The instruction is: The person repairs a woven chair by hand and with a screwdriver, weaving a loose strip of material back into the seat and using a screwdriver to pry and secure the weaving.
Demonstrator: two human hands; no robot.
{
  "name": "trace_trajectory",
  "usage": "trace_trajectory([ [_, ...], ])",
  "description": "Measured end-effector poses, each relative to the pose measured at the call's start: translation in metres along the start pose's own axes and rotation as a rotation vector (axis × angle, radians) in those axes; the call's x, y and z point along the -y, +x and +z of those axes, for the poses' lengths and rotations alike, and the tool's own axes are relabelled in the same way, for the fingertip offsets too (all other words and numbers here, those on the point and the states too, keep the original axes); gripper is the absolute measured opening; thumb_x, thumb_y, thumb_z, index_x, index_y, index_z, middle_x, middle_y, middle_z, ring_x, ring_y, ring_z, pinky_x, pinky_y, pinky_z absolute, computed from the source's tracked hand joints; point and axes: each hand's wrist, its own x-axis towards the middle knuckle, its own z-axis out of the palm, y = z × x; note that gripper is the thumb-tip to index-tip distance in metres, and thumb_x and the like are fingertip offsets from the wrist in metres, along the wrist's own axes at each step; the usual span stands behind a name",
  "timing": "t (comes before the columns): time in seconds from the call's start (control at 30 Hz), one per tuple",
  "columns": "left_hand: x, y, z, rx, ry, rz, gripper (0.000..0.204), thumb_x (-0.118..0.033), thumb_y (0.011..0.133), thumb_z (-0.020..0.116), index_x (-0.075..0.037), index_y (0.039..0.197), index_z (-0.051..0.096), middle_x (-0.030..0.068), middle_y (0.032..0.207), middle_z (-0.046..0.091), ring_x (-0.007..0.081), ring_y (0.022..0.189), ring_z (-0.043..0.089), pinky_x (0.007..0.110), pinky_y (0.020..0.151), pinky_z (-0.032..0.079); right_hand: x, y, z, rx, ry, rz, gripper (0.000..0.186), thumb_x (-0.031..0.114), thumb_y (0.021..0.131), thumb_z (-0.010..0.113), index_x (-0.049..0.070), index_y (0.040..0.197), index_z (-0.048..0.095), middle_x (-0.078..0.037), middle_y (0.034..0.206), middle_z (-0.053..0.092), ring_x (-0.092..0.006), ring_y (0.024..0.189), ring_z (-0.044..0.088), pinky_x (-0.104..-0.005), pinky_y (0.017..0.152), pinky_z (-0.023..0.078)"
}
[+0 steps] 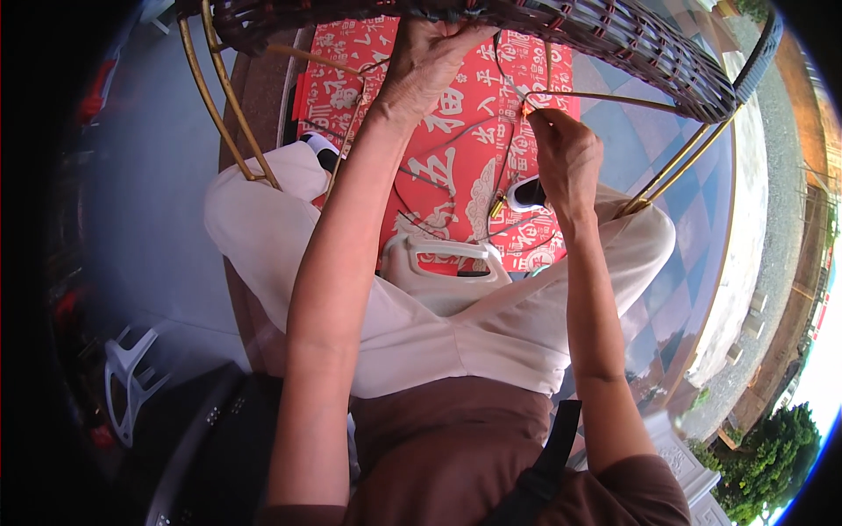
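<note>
A dark brown woven wicker piece (605, 44) with a gold metal frame (605, 95) is propped across my knees at the top of the view. My left hand (425, 70) reaches up to its near underside; the fingers are hidden by the weave and its edge. Below the wicker to the right, my right hand (567, 158) is closed in a pinch beside a thin gold rod. A thin dark strand (500, 57) runs down from the wicker toward those fingertips, where a small orange spot shows. What exactly they grip is too small to tell.
Loose dark strands lie over a red mat (421, 197) with pale characters, near a small brassy piece (497, 209). A pale plastic stool (438, 289) stands between my legs. One white plastic chair (132, 377) is at the left, and a planted bush (772, 456) lower right.
</note>
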Motion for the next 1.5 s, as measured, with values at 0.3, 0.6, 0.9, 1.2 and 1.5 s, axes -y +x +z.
trace_trajectory([
  [0.3,-0.004,-0.006,-0.005,0.030,0.262,0.095,0.022,-0.011,0.085,0.059,-0.004,0.105,0.063,0.0007,0.101,0.063,0.0059,0.095,0.054,0.023,0.091,0.038,-0.020,-0.008,-0.022,0.621,0.916,0.604,0.019,0.021,0.081,0.060,0.002,0.081,0.064,-0.006,0.064,0.063,-0.0193,0.052,0.059,-0.0288,0.054,0.048],
  [0.6,-0.005,-0.007,-0.014,0.002,0.305,-0.032,0.020,-0.009,0.084,0.059,-0.002,0.103,0.063,0.0017,0.099,0.064,0.0066,0.093,0.055,0.022,0.088,0.040,0.006,-0.010,-0.010,0.474,2.116,0.608,0.017,0.017,0.090,0.052,0.002,0.096,0.057,-0.006,0.086,0.063,-0.0176,0.079,0.062,-0.0313,0.076,0.052],
  [0.9,-0.010,-0.008,-0.004,-0.001,0.167,0.065,0.012,-0.007,0.080,0.062,0.000,0.089,0.066,0.0014,0.092,0.065,0.0059,0.085,0.058,0.020,0.076,0.043,0.029,-0.017,0.013,0.303,2.181,0.691,0.016,0.010,0.087,0.054,-0.001,0.099,0.055,-0.013,0.096,0.062,-0.0227,0.091,0.061,-0.0361,0.086,0.051],
  [1.2,-0.011,-0.006,-0.017,0.060,-0.171,-0.084,0.016,-0.012,0.082,0.056,-0.002,0.092,0.064,0.0006,0.091,0.064,0.0079,0.088,0.056,0.024,0.083,0.041,0.048,0.012,0.030,0.284,2.384,0.790,0.012,0.003,0.085,0.055,-0.002,0.096,0.055,-0.014,0.094,0.062,-0.0232,0.092,0.061,-0.0369,0.088,0.050],
  [1.5,0.003,-0.011,-0.023,-0.037,0.114,-0.105,0.017,-0.025,0.084,0.061,-0.008,0.085,0.065,-0.0110,0.075,0.056,-0.0008,0.073,0.045,0.018,0.069,0.034,0.050,0.008,0.014,0.258,1.852,0.812,0.018,0.014,0.083,0.061,0.001,0.094,0.054,-0.010,0.084,0.061,-0.0178,0.070,0.060,-0.0302,0.065,0.053],
])
